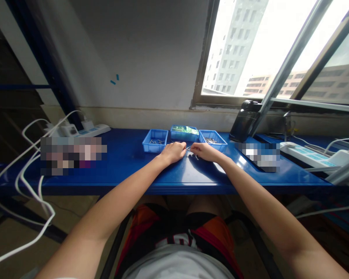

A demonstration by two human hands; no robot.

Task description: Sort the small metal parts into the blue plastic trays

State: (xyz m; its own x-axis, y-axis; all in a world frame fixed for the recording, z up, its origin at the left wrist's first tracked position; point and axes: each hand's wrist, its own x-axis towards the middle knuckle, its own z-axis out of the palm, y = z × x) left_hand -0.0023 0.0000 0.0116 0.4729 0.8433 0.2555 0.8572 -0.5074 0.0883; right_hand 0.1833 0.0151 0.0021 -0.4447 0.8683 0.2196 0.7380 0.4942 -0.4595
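Both of my hands rest on the blue table (128,170), close together in front of three small blue trays. My left hand (173,151) is curled, fingers pinched on a small thin metal part (188,147). My right hand (205,151) is also curled, its fingertips meeting the same small part from the right. The left tray (155,140) holds a few small metal pieces. The middle tray (184,133) holds something green in clear wrapping. The right tray (212,138) holds several small metal pieces.
A white power strip (88,131) with white cables (23,186) lies at the left rear. A black device (244,121) leans by the window frame. Another white power strip (308,153) lies at the right. The wall runs just behind the trays.
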